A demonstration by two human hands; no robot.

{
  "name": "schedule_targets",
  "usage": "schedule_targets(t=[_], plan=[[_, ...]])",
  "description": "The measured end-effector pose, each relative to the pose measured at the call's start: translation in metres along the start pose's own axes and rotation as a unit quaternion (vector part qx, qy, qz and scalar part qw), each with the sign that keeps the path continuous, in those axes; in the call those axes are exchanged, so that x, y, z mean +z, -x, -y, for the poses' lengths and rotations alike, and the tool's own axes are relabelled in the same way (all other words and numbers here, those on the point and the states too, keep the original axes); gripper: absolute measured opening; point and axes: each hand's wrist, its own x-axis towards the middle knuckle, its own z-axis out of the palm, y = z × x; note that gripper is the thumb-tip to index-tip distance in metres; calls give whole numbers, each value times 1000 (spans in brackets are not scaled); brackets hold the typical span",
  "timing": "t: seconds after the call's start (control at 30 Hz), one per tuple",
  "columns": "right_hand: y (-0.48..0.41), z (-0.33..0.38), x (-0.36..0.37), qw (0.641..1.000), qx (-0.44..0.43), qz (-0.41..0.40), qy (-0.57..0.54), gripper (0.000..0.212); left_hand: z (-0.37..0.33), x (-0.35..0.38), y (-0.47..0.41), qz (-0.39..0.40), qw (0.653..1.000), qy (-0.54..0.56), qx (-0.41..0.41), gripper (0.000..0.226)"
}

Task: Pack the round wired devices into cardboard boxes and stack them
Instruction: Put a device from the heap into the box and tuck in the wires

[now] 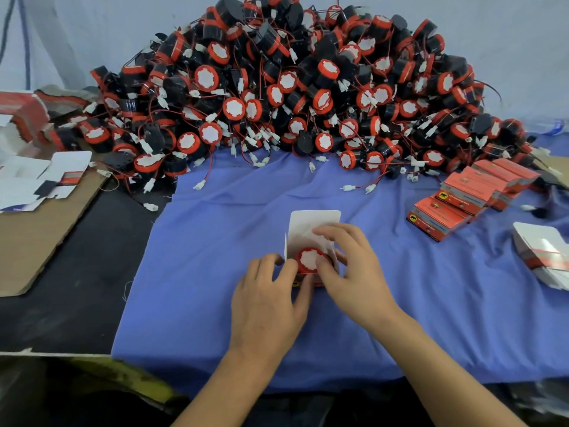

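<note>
Blue cloth (215,241) is bearing the work: left hand (268,303) is gripping the flimsy-looking cardboard box (314,224), right hand (354,272) is pinching the seemingly light, rigid round wired device (309,260) inside it by its rim.

A heap of round wired devices (292,87) fills the back of the table (77,288), its front edge spilling onto a cloth (215,241) spread over the table's centre and right. At the near middle of the cloth stands a box (314,224), flap raised behind, with one device (309,260) seated in it. The left hand (264,309) grips the box from the left; the right hand (354,272) holds it from the right, thumb on the device. Packed boxes (471,192) sit stacked in rows to the right, before the heap, with a pile of flat boxes (542,254) nearer at the far right. To the left, off the cloth, unfolded box blanks (40,177) lie on a cardboard sheet (40,235).
</note>
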Motion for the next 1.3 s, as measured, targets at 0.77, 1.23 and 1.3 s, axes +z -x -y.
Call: schedule_targets(t=[0.77, 1.23, 1.3], plan=[[24, -23, 14, 992, 9, -91, -81, 34, -4, 1, -2, 64, 996, 67, -12, 13], [19, -23, 12, 987, 73, -89, -109, 25, 5, -5, -5, -6, 962, 269, -37, 33], [18, -22, 11, 985, 87, -84, -120, 26, 4, -3, -6, -1, 969, 246, -29, 25]])
